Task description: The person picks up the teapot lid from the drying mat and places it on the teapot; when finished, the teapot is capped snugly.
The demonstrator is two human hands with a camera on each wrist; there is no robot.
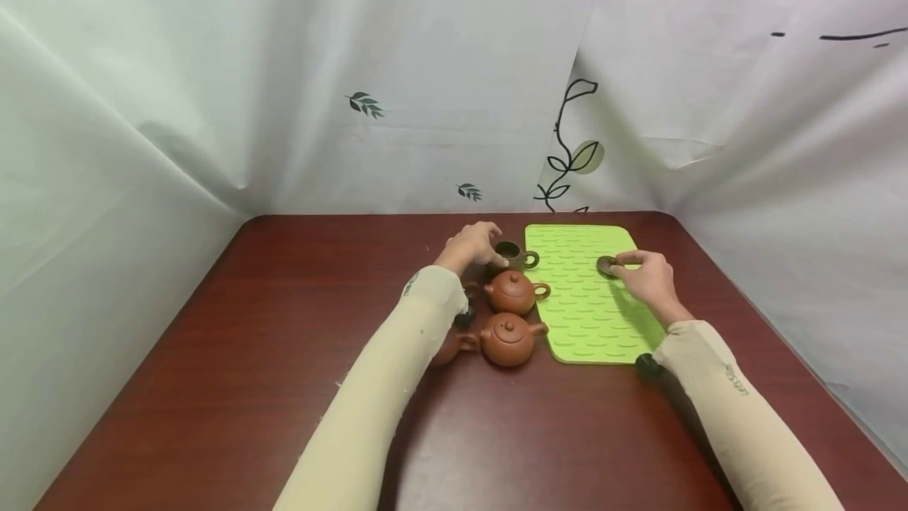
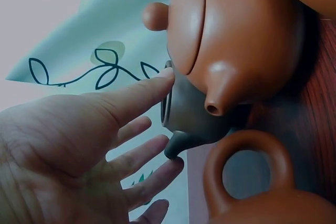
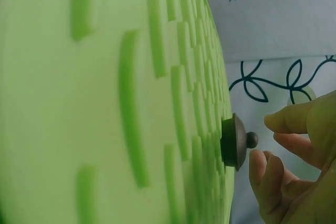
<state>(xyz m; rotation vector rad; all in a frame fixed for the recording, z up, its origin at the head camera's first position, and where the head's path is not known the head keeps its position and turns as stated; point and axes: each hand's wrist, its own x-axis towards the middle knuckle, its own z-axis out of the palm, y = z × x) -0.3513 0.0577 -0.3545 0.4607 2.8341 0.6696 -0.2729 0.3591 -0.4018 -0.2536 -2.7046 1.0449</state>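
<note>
My left hand is at a dark brown teapot whose top is uncovered. In the left wrist view, the thumb of that hand touches the teapot's rim and its fingers extend near the spout, not curled round it. Over the green mat, my right hand is at a small dark lid. The right wrist view has the lid knob up on the mat, with the thumb and fingers spread about the knob and a gap between them.
Reddish-brown lidded teapots stand in front of the dark one. Another reddish teapot is partly hidden by the left sleeve. The green ribbed mat lies on the right of the dark red table. White curtains surround it.
</note>
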